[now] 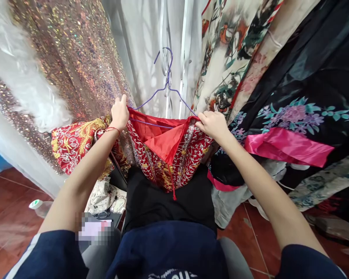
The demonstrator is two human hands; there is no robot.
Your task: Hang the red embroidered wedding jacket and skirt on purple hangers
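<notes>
A red garment (pixel 189 157) with gold and silver embroidery hangs over my lap, its plain red lining (pixel 164 142) showing at the neckline. Inside its shoulders sits a thin purple hanger (pixel 168 79), hook pointing up. My left hand (pixel 120 113) is closed on the left shoulder edge. On the opposite shoulder, my right hand (pixel 211 123) pinches the cloth near the end of the hanger. An embroidered sleeve (pixel 75 143) spreads out to the left beyond my forearm. A red cord (pixel 172 182) dangles from the front opening.
Sequined cloth (pixel 75 50) and white feathery trim (pixel 37 85) hang at left. White curtains (pixel 142 46) and rack poles are behind. A black flowered garment (pixel 302 77) with a pink satin band (pixel 291 147) hangs at right. A capped bottle (pixel 42 207) stands on the tiled floor.
</notes>
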